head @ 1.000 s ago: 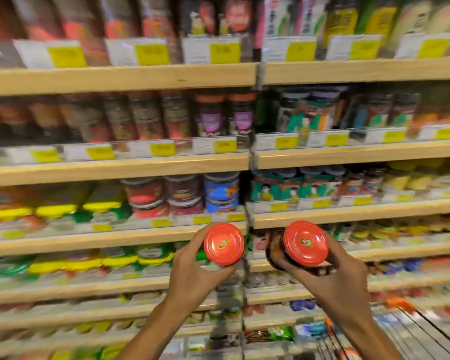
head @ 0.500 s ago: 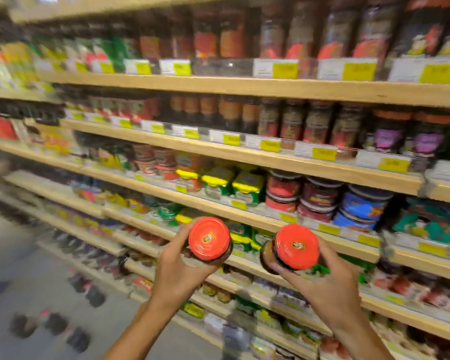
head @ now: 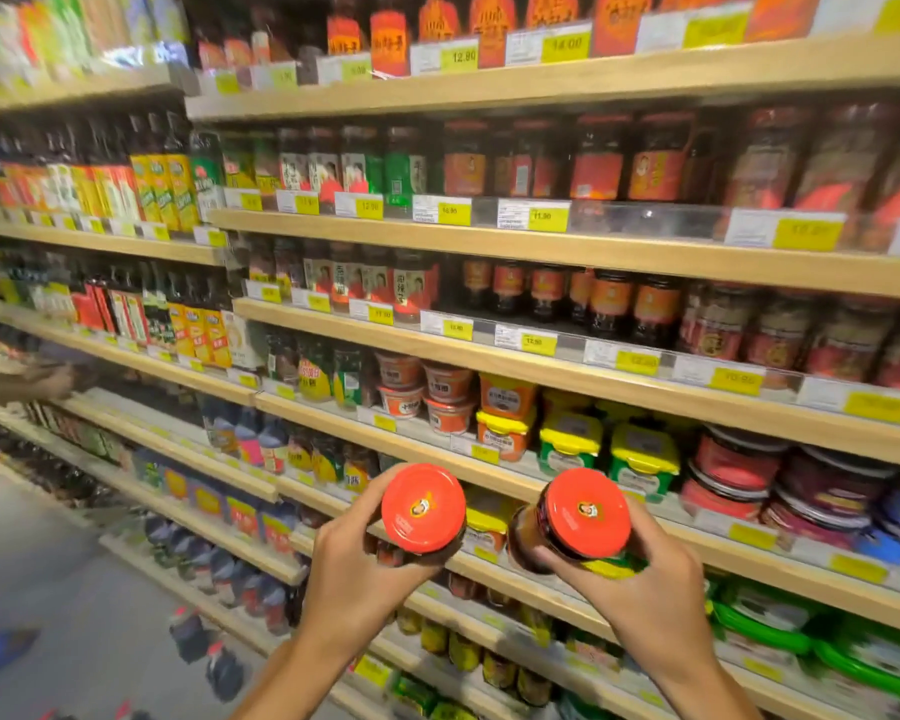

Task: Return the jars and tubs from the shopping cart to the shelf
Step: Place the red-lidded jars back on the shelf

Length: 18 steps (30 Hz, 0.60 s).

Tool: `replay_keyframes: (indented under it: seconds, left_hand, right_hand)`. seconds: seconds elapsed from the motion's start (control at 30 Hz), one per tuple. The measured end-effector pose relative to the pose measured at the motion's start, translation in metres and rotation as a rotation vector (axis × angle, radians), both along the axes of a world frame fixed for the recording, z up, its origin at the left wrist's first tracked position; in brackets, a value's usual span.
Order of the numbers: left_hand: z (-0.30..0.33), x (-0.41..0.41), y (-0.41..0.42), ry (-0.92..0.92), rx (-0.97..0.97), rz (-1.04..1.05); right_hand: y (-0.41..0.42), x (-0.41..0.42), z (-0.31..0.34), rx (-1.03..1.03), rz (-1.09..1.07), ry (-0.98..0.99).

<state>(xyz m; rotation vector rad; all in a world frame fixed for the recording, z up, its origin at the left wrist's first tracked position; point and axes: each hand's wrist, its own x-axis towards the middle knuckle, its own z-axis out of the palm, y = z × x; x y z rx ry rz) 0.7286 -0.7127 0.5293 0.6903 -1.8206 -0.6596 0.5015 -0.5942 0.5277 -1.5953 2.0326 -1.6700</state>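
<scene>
I hold two dark sauce jars with orange-red lids in front of the shelves. My left hand grips the left jar from below, its lid facing me. My right hand grips the right jar, tilted so its dark glass side shows at the left. Both jars hang at the height of the shelf that carries yellow-lidded tubs. Similar red-labelled jars stand two shelves higher. The shopping cart is out of view.
Wooden shelves packed with jars, bottles and tubs run from left to right, with yellow price tags along their edges. Another person's arm reaches to a shelf at the far left. Grey floor lies at the lower left.
My view has swung left along the aisle and away from the cart. Both hands keep the same grip on their jars. Another person's arm has come into view at the left.
</scene>
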Motion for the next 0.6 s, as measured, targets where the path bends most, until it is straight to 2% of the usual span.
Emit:
replay_keyframes:
  seconds: [0.13, 0.33, 0.6]
  left_hand:
    - [0.009, -0.001, -0.042, -0.015, -0.028, -0.023]
    - [0.037, -0.031, -0.089, 0.032, -0.09, -0.088]
    - [0.064, -0.064, -0.141, 0.095, -0.191, -0.152]
  right_hand:
    - [-0.03, 0.006, 0.01, -0.04, 0.002, -0.029]
    - [-0.074, -0.01, 0.032, -0.17, -0.041, 0.076]
    - [-0.128, -0.038, 0.06, -0.301, -0.048, 0.076]
